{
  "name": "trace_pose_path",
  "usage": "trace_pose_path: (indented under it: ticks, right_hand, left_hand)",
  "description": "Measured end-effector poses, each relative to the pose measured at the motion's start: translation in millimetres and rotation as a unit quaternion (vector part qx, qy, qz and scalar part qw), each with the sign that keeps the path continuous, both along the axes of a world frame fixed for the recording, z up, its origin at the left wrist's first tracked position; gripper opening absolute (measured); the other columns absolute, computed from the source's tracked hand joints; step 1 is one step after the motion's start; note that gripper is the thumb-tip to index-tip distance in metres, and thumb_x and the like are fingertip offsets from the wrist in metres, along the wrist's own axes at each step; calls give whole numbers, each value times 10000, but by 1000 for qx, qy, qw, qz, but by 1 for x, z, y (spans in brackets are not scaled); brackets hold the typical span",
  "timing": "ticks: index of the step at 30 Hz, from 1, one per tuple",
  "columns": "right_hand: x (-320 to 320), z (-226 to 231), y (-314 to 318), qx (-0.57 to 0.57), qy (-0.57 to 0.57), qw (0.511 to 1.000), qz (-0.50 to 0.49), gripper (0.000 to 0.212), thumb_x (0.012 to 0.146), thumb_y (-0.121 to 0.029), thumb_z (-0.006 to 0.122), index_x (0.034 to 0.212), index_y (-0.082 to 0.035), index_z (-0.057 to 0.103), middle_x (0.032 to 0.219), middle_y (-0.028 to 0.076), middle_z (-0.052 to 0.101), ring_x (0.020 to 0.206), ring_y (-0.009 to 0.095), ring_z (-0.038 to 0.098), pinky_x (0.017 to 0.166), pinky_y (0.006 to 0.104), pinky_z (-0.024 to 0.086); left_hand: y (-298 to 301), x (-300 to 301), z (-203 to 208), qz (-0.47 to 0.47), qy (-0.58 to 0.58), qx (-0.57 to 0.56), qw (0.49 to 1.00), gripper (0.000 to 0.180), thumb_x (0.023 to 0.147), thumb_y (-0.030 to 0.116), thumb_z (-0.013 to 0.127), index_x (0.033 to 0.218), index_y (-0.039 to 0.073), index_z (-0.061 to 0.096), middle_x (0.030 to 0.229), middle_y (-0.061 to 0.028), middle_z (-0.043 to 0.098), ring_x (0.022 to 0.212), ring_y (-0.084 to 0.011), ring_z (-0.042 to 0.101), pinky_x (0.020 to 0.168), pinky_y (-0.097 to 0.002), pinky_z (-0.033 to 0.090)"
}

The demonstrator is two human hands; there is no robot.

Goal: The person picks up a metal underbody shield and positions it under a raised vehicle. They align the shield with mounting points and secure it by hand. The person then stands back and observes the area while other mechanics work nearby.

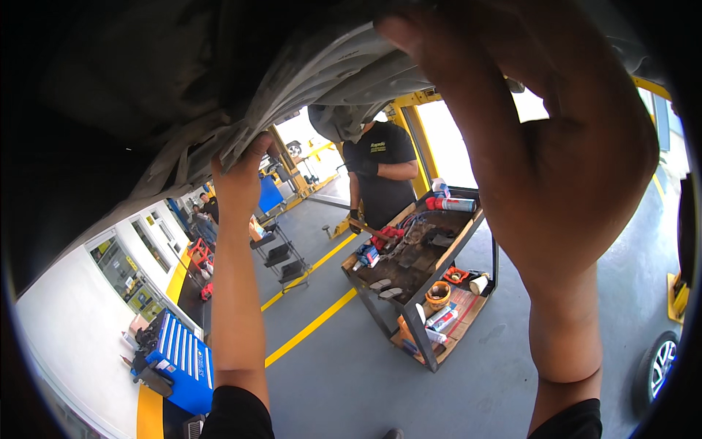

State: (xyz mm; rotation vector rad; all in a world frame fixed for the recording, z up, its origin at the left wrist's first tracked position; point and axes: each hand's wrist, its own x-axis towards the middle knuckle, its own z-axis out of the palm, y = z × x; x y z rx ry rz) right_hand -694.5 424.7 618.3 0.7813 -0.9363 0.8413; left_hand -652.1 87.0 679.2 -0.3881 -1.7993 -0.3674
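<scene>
Overhead hangs the dark underside of a raised car, with a grey, ribbed, curved plastic liner (347,66) along it. My left hand (241,172) reaches up, its fingers closed round the lower edge of this liner. Close to the camera, my right hand (559,154) is raised with the thumb and fingers apart. Its thumb tip lies against or just in front of the liner; I cannot tell which. The other fingertips are lost in the dark above, and nothing shows in that palm.
A tool cart (398,293) holding tools, cans and an orange tub (438,294) stands ahead. Behind it is a co-worker in a black shirt (380,168) and dark gloves. A blue tool chest (183,362) stands left, a wheel (656,369) right, a stepped stand (279,254) mid-floor.
</scene>
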Motion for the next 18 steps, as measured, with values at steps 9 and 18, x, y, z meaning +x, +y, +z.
trace_pose_path:
  ticks: [9,18]
  right_hand:
    - [-19,10,11,-31,3,999,23,675,696,-285,899,1232,17,620,1314,212,602,1129,375,624,924,428,501]
    - [-32,12,13,-28,3,999,35,700,684,-325,907,1229,12,625,1293,206,601,1109,369,621,915,431,493]
  left_hand:
    - [-7,2,11,1,22,0,1000,304,998,312,717,912,26,658,754,21,644,674,-67,470,647,-243,364]
    - [2,-30,1,-35,94,5,995,226,1002,233,712,907,34,665,722,-11,666,629,-48,463,595,-232,327]
